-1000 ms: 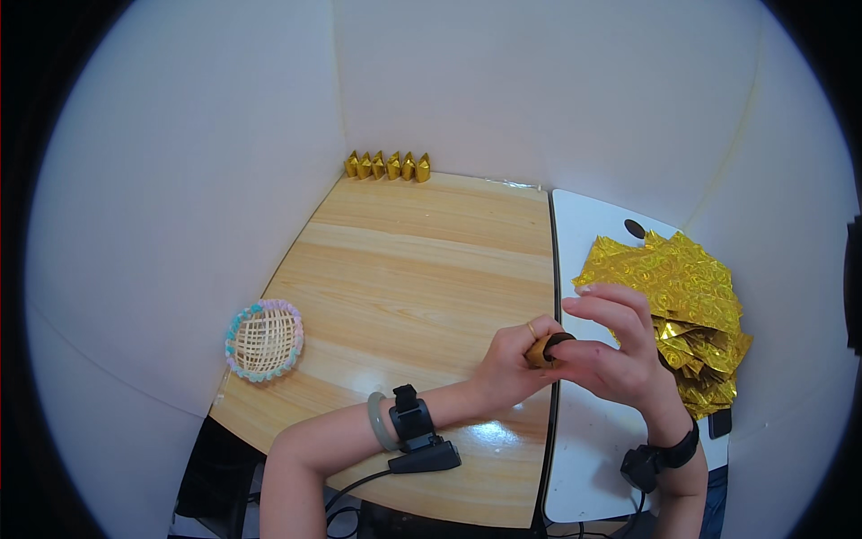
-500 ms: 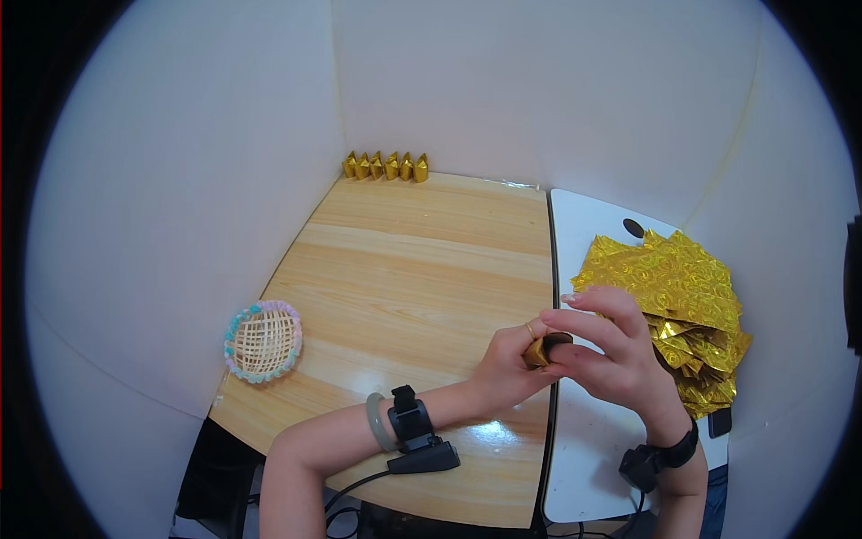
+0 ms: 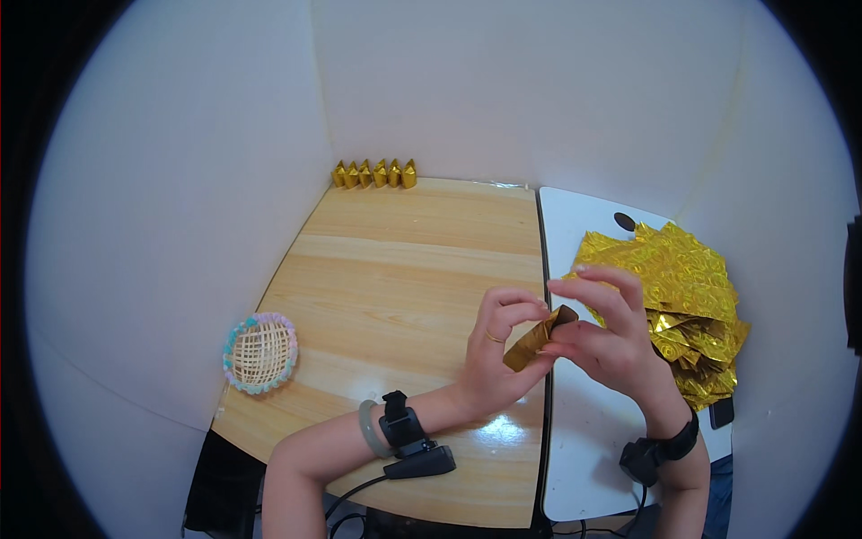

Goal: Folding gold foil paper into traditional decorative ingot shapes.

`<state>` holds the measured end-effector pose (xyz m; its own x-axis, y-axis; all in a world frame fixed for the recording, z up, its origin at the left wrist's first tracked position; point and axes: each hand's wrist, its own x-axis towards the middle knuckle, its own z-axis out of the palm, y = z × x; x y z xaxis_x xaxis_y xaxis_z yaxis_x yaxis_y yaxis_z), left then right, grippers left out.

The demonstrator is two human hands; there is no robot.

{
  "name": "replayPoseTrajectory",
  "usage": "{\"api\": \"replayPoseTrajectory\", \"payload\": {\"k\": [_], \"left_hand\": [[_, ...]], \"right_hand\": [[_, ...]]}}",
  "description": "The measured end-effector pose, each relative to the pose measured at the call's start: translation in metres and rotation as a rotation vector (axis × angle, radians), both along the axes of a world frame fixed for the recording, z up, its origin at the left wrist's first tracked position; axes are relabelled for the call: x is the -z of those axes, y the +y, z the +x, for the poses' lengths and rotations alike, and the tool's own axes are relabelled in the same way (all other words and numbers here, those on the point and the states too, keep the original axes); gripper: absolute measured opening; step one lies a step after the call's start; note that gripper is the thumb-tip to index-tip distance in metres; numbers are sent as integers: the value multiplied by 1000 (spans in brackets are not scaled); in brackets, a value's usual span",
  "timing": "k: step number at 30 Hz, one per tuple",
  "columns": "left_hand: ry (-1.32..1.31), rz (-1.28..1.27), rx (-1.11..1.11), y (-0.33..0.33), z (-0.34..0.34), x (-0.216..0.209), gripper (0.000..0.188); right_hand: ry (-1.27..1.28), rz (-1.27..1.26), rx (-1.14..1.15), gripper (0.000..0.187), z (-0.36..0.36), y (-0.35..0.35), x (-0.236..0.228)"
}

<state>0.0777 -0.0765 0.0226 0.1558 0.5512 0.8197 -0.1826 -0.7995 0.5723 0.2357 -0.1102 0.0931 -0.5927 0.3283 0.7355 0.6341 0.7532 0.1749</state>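
Note:
Between my two hands is a piece of folded gold paper (image 3: 530,347), tilted, with a dark opening at its upper right end. My left hand (image 3: 499,355) grips its lower left side, thumb below and fingers curled above. At the open end, the thumb and a finger of my right hand (image 3: 606,334) pinch the paper, while its other fingers are raised and apart. Just beyond my right hand lies a loose pile of shiny gold paper sheets (image 3: 673,265). Several folded gold paper ingots (image 3: 380,174) stand in a row at the table's far left edge.
A small woven basket (image 3: 260,354) with a pastel rim sits at the left of the wooden table (image 3: 395,269). A white table (image 3: 575,449) adjoins it on the right, past a dark seam. Pale walls (image 3: 431,90) enclose the back and sides. Cables hang from both wrist straps.
The gold paper has turned so that more of its length shows. My left fingers have lifted off its top and shifted left. The whole view has shifted slightly.

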Motion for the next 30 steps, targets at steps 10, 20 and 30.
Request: {"api": "replayPoseTrajectory", "payload": {"k": [10,20,30], "left_hand": [[352,475,-301,6,-16,-33,23],[473,498,-204,23,-31,-49,24],[572,294,203,46,-45,-62,16]], "right_hand": [[107,-194,35,22,-2,-1,-8],[482,-326,63,14,10,0,-4],[519,-813,-212,13,14,10,-1]]}}
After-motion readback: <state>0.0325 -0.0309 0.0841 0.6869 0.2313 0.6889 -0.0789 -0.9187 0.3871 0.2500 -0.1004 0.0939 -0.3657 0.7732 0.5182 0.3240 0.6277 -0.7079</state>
